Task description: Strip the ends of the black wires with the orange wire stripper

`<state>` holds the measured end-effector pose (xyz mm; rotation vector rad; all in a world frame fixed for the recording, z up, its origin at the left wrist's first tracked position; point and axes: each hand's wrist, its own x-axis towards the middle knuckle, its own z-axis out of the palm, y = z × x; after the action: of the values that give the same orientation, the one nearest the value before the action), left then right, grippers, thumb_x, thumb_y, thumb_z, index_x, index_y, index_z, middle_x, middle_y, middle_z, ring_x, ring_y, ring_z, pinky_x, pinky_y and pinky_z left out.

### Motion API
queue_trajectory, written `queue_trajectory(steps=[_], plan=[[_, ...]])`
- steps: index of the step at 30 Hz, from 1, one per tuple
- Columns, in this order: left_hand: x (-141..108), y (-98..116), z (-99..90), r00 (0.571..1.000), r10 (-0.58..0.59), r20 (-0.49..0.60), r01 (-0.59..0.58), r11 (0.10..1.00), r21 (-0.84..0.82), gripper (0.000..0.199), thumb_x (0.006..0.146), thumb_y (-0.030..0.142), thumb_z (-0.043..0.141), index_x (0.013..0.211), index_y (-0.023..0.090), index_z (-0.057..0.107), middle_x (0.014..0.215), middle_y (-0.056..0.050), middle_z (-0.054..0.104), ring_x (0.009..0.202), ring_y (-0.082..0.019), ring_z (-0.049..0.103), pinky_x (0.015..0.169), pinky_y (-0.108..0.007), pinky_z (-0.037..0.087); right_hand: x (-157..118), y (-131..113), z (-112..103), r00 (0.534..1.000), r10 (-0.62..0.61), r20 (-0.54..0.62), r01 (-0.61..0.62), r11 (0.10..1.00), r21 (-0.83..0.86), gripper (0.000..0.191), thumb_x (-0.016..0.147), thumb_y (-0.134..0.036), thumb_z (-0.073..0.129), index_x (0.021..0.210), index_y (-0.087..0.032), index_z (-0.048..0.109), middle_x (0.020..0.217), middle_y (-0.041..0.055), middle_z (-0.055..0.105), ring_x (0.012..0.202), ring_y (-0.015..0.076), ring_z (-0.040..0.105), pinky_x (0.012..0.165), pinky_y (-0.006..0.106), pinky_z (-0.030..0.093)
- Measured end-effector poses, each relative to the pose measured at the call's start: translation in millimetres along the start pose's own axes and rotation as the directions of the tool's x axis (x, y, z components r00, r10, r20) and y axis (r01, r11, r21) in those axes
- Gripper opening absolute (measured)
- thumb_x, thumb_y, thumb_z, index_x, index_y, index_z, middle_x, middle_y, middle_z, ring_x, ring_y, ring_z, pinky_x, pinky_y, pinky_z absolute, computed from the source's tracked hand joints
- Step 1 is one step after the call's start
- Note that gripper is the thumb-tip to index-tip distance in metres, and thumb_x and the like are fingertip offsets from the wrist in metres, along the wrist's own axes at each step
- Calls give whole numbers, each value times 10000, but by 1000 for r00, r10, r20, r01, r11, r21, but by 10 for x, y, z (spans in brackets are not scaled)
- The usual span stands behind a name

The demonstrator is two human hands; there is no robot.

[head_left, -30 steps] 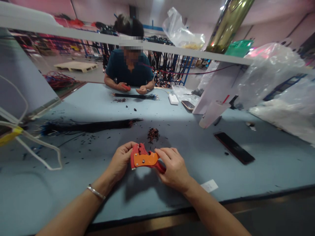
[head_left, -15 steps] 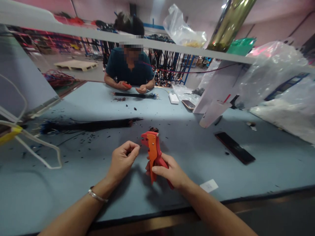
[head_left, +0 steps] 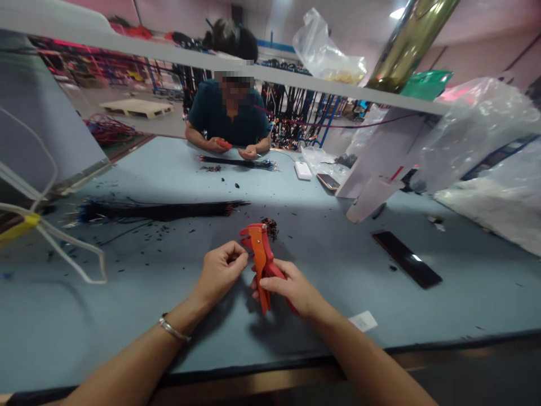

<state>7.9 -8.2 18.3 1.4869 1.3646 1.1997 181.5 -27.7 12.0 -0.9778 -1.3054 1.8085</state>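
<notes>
Orange-and-red wire strippers [head_left: 261, 254] stand upright in my right hand [head_left: 293, 286], whose fingers wrap round the handles. Just left of their jaws, my left hand [head_left: 222, 269] is closed in a pinch, thumb against forefinger. What it pinches, if anything, is too small to make out. Behind the tool's head lies a small heap of dark and coppery scraps [head_left: 270, 228]. A long bundle of black wires [head_left: 169, 211] stretches across the table beyond my left hand, with bluish ends at its left.
Across the table [head_left: 329, 270] sits a person [head_left: 228, 113] with a red tool and another wire bundle [head_left: 240, 163]. On the right are a black phone [head_left: 406, 259], a plastic cup with a straw [head_left: 372, 197] and clear bags [head_left: 482, 124]. A white wire frame [head_left: 99, 256] stands left.
The view has shifted slightly. My left hand has come closer to the strippers' jaws, and the strippers have tilted a little to the left.
</notes>
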Motion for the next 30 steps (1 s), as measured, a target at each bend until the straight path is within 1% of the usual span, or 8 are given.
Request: queue_trajectory(steps=[2,6,12,16,19,23,26,30], plan=[[-2,10,-6,1000,10,-4,-10,1000,-3,185,681,301,592,554,182,530,501,48,433,498,-98,361,489,-212,290,-6,-42,12,999,-38,-14,35,990,-133,224,717,-323,653,840,-150,581,782,40,639,686,179,639,622,290,512],[-17,29,-8,1000,21,13,-21,1000,-7,233,690,315,601,536,185,485,497,54,378,491,-91,319,476,-212,263,-30,-97,24,988,-141,-65,105,916,-387,124,741,-261,601,805,-154,600,756,19,622,689,161,591,637,268,480],[-54,34,1,997,54,52,-53,998,-22,226,734,337,623,592,169,571,506,49,410,483,-88,312,470,-218,250,-47,-137,64,972,-210,-105,115,817,-566,116,747,-225,581,834,-156,616,722,-4,603,628,129,510,587,237,408],[-76,33,-4,994,94,58,-92,995,-26,204,749,339,640,645,164,626,532,32,488,505,-98,371,491,-215,296,-70,-146,123,948,-292,-129,123,708,-696,172,751,-237,593,910,-174,610,742,-5,627,639,142,534,619,254,413],[-79,13,-6,993,107,59,-102,992,-78,179,731,335,667,668,168,650,574,14,559,542,-117,452,532,-219,365,-65,-82,138,906,-406,-119,148,568,-810,229,746,-244,577,965,-178,593,784,22,636,678,170,564,658,284,440],[-57,-42,0,998,55,36,-47,983,-177,196,671,367,717,661,175,679,615,-8,628,601,-157,547,601,-244,450,-30,44,101,814,-579,-39,211,359,-909,372,749,-256,541,1106,-154,552,954,102,643,816,221,603,732,329,481],[-40,-79,-1,1000,19,19,-15,978,-208,198,641,365,744,686,175,711,697,-31,693,662,-185,599,653,-265,490,-17,93,67,761,-648,14,222,240,-945,402,761,-246,525,1148,-134,537,983,126,635,843,242,607,743,347,491],[-40,-85,-8,1000,6,21,-2,981,-195,175,620,328,762,692,172,730,710,-38,713,683,-199,614,672,-272,506,-24,97,44,700,-709,81,219,106,-970,404,758,-219,516,1147,-113,537,977,135,636,835,259,600,734,369,491]])
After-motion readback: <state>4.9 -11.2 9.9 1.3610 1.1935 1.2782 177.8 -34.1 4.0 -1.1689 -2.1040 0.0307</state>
